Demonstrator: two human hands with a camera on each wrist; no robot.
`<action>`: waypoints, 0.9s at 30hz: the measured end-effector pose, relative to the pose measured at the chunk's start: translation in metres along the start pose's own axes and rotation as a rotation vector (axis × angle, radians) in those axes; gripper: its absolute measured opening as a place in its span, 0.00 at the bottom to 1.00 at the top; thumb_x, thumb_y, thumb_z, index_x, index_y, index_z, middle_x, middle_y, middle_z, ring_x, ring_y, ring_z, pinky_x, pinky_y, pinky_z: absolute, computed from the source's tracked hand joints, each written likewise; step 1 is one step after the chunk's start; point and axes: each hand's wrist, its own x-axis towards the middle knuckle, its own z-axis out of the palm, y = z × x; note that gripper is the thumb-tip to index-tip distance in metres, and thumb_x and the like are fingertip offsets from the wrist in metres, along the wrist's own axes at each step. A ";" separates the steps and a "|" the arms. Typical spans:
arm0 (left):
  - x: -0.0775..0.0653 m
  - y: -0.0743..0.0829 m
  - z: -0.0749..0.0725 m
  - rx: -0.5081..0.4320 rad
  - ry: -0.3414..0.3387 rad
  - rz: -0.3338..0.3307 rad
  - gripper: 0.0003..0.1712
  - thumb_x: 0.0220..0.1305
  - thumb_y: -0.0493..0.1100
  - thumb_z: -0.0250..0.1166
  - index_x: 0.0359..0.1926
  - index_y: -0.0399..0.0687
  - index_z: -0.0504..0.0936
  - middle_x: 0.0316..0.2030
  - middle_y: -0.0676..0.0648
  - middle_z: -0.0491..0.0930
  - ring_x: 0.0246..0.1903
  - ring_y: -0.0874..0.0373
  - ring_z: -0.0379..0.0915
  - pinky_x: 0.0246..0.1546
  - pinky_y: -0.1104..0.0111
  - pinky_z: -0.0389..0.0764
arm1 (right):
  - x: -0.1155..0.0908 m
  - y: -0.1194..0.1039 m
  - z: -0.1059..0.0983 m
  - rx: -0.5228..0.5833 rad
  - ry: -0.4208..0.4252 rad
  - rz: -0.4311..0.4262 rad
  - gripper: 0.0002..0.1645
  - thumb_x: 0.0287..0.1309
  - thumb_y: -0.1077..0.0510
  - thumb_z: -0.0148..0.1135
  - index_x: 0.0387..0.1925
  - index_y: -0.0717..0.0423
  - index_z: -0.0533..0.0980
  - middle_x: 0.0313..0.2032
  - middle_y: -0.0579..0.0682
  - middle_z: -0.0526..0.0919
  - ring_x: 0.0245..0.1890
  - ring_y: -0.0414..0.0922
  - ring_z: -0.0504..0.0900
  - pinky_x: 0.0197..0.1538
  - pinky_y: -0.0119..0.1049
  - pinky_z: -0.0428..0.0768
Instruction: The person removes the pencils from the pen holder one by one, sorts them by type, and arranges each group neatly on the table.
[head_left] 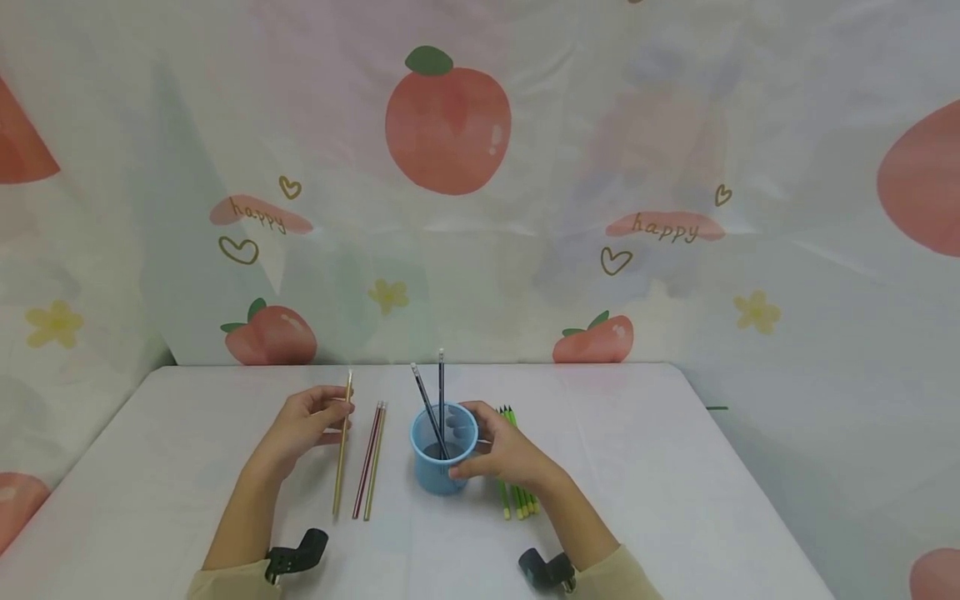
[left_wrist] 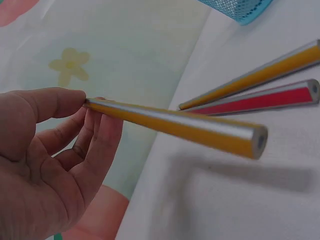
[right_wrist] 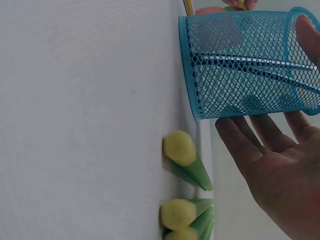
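Between thumb and fingers, my left hand (head_left: 306,423) pinches a yellow-and-silver striped pencil (left_wrist: 190,127) near its far end. The pencil slants above the table, its flat near end toward me. My right hand (head_left: 517,457) grips a blue mesh pen cup (head_left: 437,478) from its right side, thumb in front and fingers behind. Two dark pencils (head_left: 442,377) lean inside the upright cup. Between the left hand and the cup, a red striped pencil (head_left: 365,467) and another yellow striped pencil (head_left: 377,460) lie side by side on the table.
Several green pencils (head_left: 522,498) with yellow ends lie right of the cup, partly hidden under the right hand and forearm. The white table (head_left: 420,558) meets a fruit-printed backdrop (head_left: 480,275) at its far edge. Black cameras (head_left: 300,552) are strapped at both wrists.
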 end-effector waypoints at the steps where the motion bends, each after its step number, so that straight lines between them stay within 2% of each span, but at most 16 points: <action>1: 0.001 -0.002 0.001 0.005 0.003 -0.010 0.26 0.72 0.41 0.60 0.64 0.32 0.70 0.52 0.30 0.77 0.41 0.54 0.80 0.46 0.59 0.87 | 0.000 0.000 0.000 0.002 -0.001 -0.002 0.51 0.42 0.61 0.81 0.68 0.51 0.64 0.65 0.57 0.74 0.67 0.57 0.70 0.70 0.56 0.68; 9: 0.006 -0.014 0.007 0.018 0.012 -0.041 0.24 0.69 0.34 0.60 0.64 0.31 0.70 0.49 0.32 0.78 0.38 0.54 0.80 0.40 0.62 0.88 | 0.000 -0.001 -0.002 -0.006 0.000 0.013 0.52 0.42 0.61 0.81 0.68 0.49 0.64 0.65 0.54 0.74 0.68 0.54 0.70 0.70 0.54 0.69; 16: 0.010 -0.024 0.010 0.044 0.039 -0.089 0.23 0.68 0.36 0.63 0.62 0.35 0.74 0.46 0.38 0.80 0.37 0.56 0.79 0.35 0.67 0.86 | 0.000 -0.001 -0.003 0.018 -0.033 0.011 0.51 0.44 0.65 0.79 0.69 0.50 0.64 0.64 0.55 0.74 0.68 0.56 0.70 0.70 0.54 0.69; 22: 0.012 -0.029 0.011 0.040 0.044 -0.113 0.23 0.67 0.35 0.64 0.61 0.34 0.74 0.44 0.39 0.80 0.33 0.56 0.78 0.31 0.67 0.85 | -0.001 0.000 -0.004 0.019 -0.046 0.014 0.51 0.45 0.64 0.79 0.69 0.50 0.63 0.65 0.54 0.74 0.68 0.57 0.70 0.70 0.54 0.70; 27: 0.014 -0.033 0.014 0.037 0.037 -0.139 0.23 0.67 0.35 0.63 0.62 0.36 0.74 0.45 0.39 0.79 0.33 0.56 0.78 0.31 0.66 0.86 | 0.000 0.000 -0.005 0.037 -0.049 0.017 0.51 0.45 0.64 0.79 0.69 0.50 0.63 0.64 0.53 0.74 0.68 0.57 0.70 0.70 0.55 0.70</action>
